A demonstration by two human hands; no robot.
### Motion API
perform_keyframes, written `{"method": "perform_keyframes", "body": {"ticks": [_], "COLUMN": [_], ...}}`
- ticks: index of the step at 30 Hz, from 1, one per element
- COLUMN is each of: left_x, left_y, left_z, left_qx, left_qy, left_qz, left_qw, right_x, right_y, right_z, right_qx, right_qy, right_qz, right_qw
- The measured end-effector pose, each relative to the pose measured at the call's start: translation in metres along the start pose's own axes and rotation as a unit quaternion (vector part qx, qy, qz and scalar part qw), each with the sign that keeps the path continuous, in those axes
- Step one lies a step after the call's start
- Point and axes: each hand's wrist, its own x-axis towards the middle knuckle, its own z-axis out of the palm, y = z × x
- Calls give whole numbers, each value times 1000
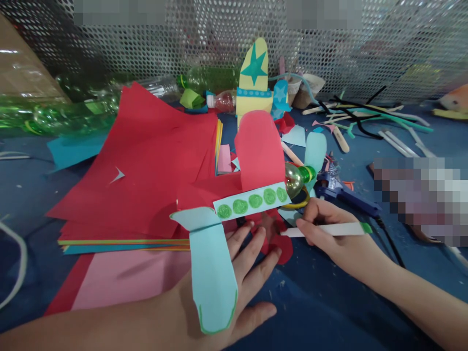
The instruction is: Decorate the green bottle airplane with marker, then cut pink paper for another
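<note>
Red paper stack (157, 161) left of the paper-covered bottle model (252, 201), which sits mid-desk; left hand (244, 285) below the model, grip open, fingers spread over a red cutout (284, 252). Right hand (340, 251), lower right of the model, grip closed on a white marker (338, 229), tip at the cutout; blue glue gun (351, 199) right of the model.

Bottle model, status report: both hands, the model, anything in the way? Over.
Right hand holding white marker; left hand spread, partly behind light-blue flap. Bottle model: green-dotted strip showing. Blue glue gun just beyond right hand.
</note>
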Motion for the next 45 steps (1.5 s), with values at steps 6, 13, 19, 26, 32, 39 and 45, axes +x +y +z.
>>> {"method": "perform_keyframes", "body": {"ticks": [6, 13, 19, 26, 32, 39, 45], "left_x": [0, 2, 2, 2, 3, 2, 1], "left_y": [0, 5, 1, 2, 2, 3, 2], "left_z": [4, -2, 0, -2, -1, 0, 0], "left_qx": [-2, 2, 13, 11, 1, -12, 10], "left_qy": [25, 10, 20, -7, 4, -3, -10], "left_qz": [6, -29, -4, -6, -10, -23, -10], "left_qw": [1000, 1000, 1000, 1000, 1000, 1000, 1000], "right_x": [1, 0, 0, 0, 0, 1, -2], "right_y": [0, -1, -1, -2, -2, 2, 2], "right_z": [1, 0, 1, 1, 2, 2, 1], "right_qx": [11, 8, 9, 14, 7, 8, 6], "right_qy": [-2, 1, 5, -5, -8, -16, -20], "right_qz": [0, 1, 3, 1, 8, 1, -2], "right_qw": [1000, 1000, 1000, 1000, 1000, 1000, 1000]}}
